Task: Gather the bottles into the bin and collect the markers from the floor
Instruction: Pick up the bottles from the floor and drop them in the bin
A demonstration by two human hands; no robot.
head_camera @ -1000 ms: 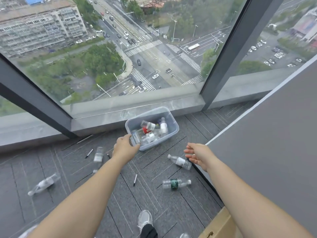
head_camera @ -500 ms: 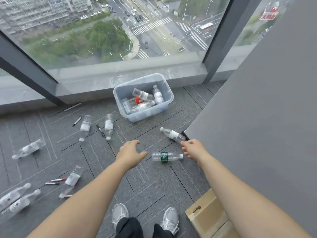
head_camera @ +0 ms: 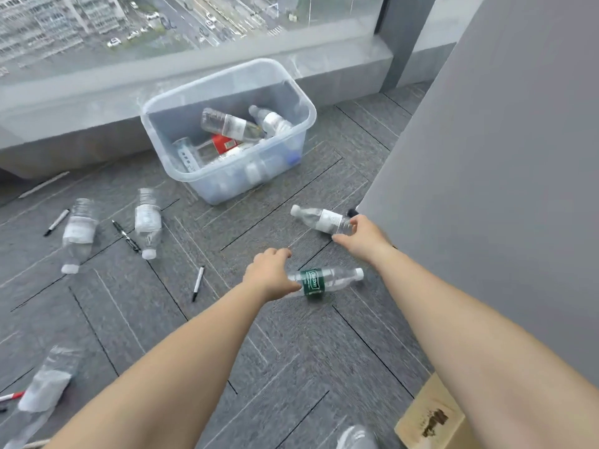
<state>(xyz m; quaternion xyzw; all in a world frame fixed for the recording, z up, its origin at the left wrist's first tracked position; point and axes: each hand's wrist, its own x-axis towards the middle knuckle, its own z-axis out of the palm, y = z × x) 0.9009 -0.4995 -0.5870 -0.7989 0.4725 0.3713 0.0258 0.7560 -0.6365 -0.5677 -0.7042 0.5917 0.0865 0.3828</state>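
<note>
Head view: our left hand (head_camera: 271, 274) curls round the base of the green-label bottle (head_camera: 319, 281) lying on the floor (head_camera: 291, 351). Our right hand (head_camera: 361, 237) pinches the end of the white-label bottle (head_camera: 322, 218) nearby. The bin (head_camera: 227, 186) beyond holds several bottles (head_camera: 233, 124).

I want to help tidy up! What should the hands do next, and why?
The left hand curls around the green-labelled clear plastic bottle, the right hand pinches the white-labelled clear plastic bottle, and the clear plastic bin just beyond holds other bottles. So probably lift both and carry them to the bin.
</note>
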